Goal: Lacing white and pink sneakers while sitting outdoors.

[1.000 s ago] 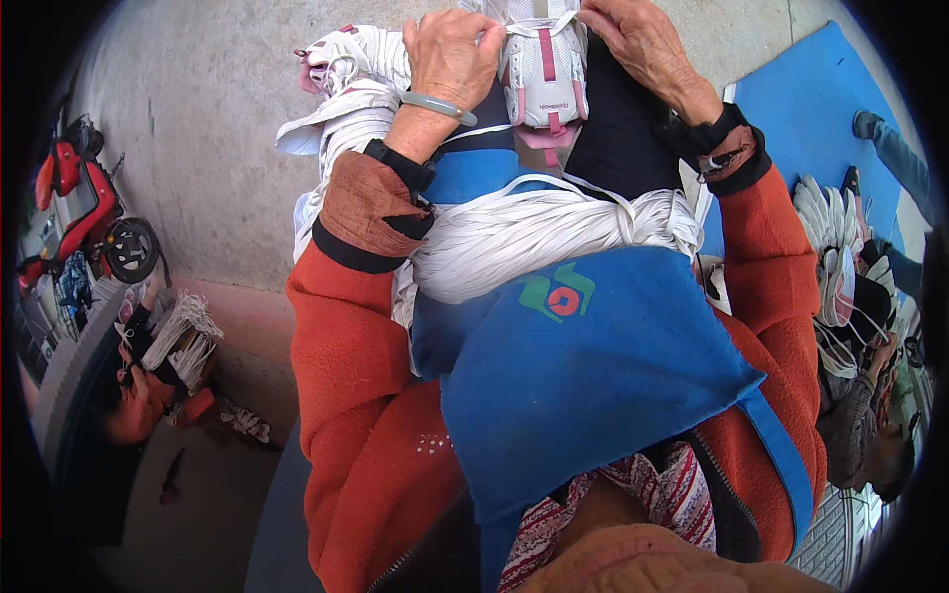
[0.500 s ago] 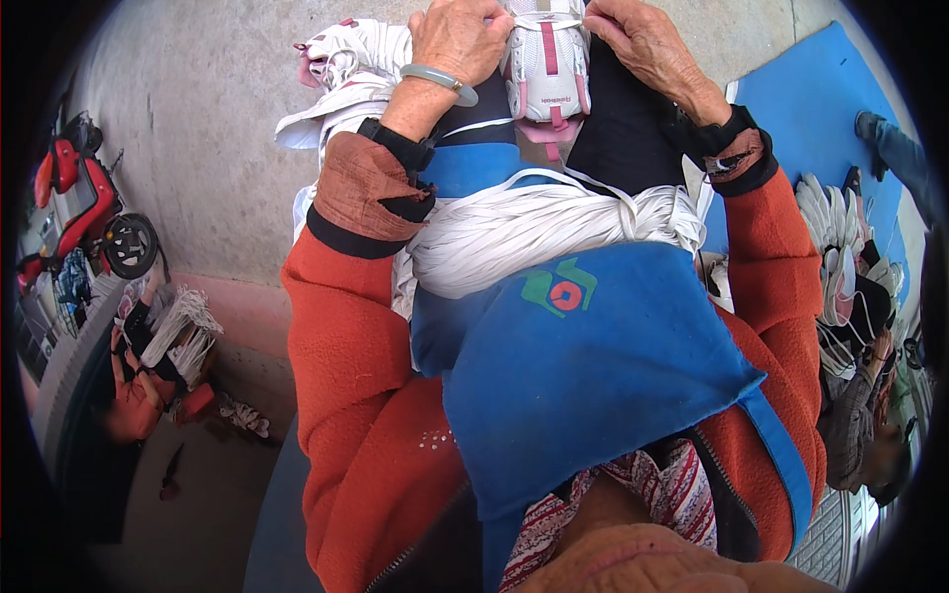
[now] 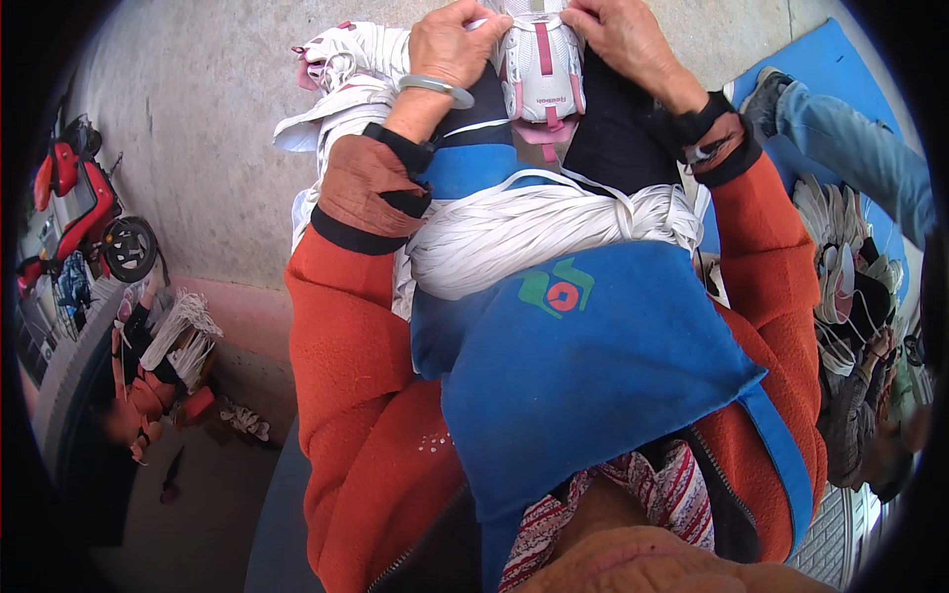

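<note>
A white and pink sneaker upper point(image 3: 547, 83) lies between my dark-trousered thighs at the top of the view. On its left side my left hand point(image 3: 457, 42) is closed, thumb and fingers pinching a white shoelace point(image 3: 501, 20). My right hand point(image 3: 625, 38) pinches the lace at the other side, thumb against the fingers. Part of the shoe runs beyond the upper edge. A thick bundle of white laces point(image 3: 524, 239) rests across my lap, above the blue apron point(image 3: 593, 366).
Beside my left arm is a pile of white and pink shoe uppers point(image 3: 358, 64). At right, a person's jeans leg point(image 3: 845, 128) steps over a blue mat point(image 3: 806, 74), near more uppers point(image 3: 835, 257). Far left are a red scooter point(image 3: 89, 203) and another person with white laces point(image 3: 183, 331).
My right hand has shifted left, closer to the shoe's middle, and my left hand has tilted slightly. The jeans leg at right has come further into view.
</note>
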The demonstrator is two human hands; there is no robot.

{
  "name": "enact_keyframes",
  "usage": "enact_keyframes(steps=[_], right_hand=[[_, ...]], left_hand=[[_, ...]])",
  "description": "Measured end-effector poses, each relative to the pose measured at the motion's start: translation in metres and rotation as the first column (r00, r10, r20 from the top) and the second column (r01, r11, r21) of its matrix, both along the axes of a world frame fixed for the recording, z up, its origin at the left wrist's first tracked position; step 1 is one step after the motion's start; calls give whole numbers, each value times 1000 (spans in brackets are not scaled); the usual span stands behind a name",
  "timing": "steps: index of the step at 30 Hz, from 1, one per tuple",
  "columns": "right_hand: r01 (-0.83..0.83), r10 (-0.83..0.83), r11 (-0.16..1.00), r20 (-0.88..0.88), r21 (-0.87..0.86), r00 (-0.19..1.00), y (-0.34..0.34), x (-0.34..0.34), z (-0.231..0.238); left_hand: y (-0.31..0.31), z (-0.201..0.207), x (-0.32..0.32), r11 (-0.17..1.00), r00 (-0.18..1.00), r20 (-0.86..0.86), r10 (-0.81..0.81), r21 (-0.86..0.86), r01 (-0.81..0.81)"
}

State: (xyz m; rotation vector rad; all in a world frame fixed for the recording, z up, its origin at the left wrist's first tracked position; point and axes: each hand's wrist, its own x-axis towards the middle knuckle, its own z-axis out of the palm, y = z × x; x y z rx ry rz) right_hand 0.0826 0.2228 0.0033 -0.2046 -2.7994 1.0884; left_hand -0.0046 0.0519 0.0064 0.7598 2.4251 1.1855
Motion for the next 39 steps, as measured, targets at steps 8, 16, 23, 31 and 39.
enact_keyframes(steps=[8, 16, 23, 31, 39], right_hand=[[-67, 95, 950, -79, 306, 992, -10, 19, 0], [-124, 11, 780, 184, 613, 983, -33, 17, -1], [-246, 258, 885, 24, 396, 966, -2, 22, -40], [-224, 186, 855, 126, 468, 974, -3, 14, -26], [-334, 315, 859, 114, 389, 942, 8, 13, -27]], left_hand=[[-12, -37, 16, 943, 644, -697, -315, -310, 125], [3, -24, 26, 822, 849, -364, -383, -553, 134], [5, -40, 26, 915, 832, -461, -309, -383, 128], [4, -39, 28, 990, 761, -637, -119, -13, 144], [15, -31, 35, 990, 907, -400, -133, -23, 136]])
